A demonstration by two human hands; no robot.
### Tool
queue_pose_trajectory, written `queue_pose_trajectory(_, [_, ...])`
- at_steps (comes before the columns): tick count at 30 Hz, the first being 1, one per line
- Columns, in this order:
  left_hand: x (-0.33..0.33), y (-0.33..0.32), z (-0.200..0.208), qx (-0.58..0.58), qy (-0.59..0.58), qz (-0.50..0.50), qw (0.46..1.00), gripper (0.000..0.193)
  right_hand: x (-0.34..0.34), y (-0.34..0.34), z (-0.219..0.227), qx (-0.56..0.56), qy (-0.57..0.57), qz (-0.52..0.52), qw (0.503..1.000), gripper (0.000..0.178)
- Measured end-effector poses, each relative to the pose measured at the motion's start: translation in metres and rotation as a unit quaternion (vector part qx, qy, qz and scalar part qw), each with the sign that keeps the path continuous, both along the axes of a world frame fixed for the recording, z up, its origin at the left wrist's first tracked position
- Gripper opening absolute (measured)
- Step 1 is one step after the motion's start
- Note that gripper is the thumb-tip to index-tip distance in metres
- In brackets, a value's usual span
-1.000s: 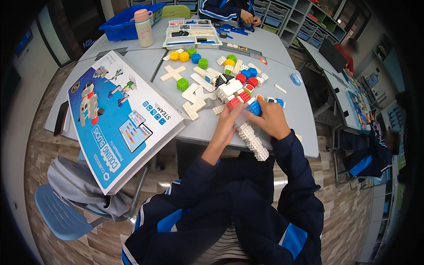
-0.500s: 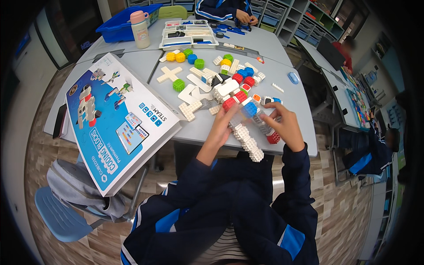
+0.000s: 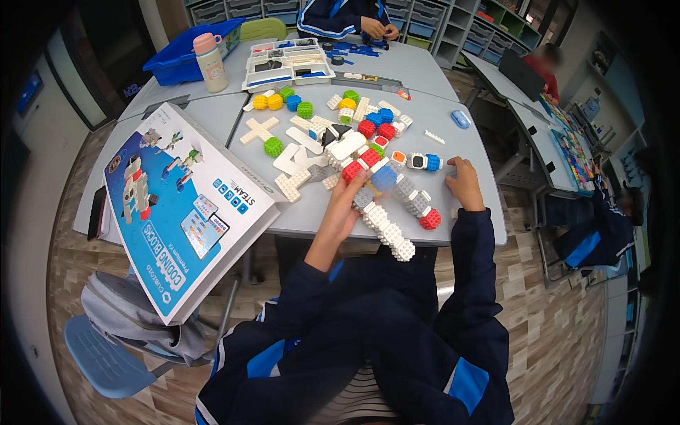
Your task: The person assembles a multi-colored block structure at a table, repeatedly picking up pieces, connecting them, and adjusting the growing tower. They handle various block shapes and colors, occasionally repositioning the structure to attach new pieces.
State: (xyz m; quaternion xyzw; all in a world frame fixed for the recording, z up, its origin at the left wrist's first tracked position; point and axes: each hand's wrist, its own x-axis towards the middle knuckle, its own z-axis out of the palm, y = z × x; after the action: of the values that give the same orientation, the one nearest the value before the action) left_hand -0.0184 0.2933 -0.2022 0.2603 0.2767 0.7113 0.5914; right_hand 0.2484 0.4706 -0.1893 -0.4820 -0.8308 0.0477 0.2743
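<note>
My left hand (image 3: 346,207) is closed round the side of a model made of toy building blocks, by its red blocks (image 3: 352,170). The model has a white body block (image 3: 347,146), a blue block (image 3: 384,177), a leg of white blocks (image 3: 388,232) hanging over the table's front edge and a grey leg (image 3: 413,197) ending in a red block (image 3: 430,219). Off to the right, my right hand (image 3: 464,185) rests at the table with its fingers curled. Something small and greyish shows at its fingertips, too unclear to name. A white-and-blue block piece (image 3: 425,161) lies just left of those fingertips.
Loose blocks, among them a white cross piece (image 3: 260,130) and a green block (image 3: 273,146), lie behind the model. A large kit box (image 3: 191,205) leans at the left. Farther back stand a parts tray (image 3: 290,65), a bottle (image 3: 210,64) and a blue bin (image 3: 166,67). Another person's hands (image 3: 379,28) work across the table.
My right hand has left the model's grey leg and moved right, to the table beyond the white-and-blue piece. My left hand keeps its hold on the model. The whole view has shifted slightly.
</note>
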Motion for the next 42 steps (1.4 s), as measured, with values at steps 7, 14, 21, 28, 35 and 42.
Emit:
queue_pose_trajectory(7, [-0.002,0.000,-0.002,0.010,-0.004,-0.020,1.000,0.041,-0.019,-0.018,0.017,0.103,0.014,0.070,0.992,0.045])
queue_pose_trajectory(14, [0.000,-0.001,0.001,-0.002,-0.001,-0.005,1.000,0.042,-0.042,-0.028,0.034,0.057,-0.043,0.063,0.995,0.045])
queue_pose_trajectory(21, [-0.001,-0.001,-0.002,0.011,0.002,-0.016,1.000,0.042,-0.037,-0.064,0.063,0.037,0.143,0.092,0.985,0.044])
queue_pose_trajectory(28, [-0.003,0.001,-0.006,0.014,0.007,-0.023,1.000,0.043,-0.029,-0.126,0.092,-0.211,0.456,0.158,0.850,0.044])
queue_pose_trajectory(35, [-0.006,-0.008,0.007,-0.017,0.081,-0.018,0.996,0.047,-0.041,-0.156,0.082,-0.314,0.549,0.172,0.755,0.044])
queue_pose_trajectory(42, [-0.012,-0.017,0.013,-0.010,0.127,-0.025,0.992,0.049,-0.053,-0.164,0.065,-0.374,0.601,0.161,0.688,0.044])
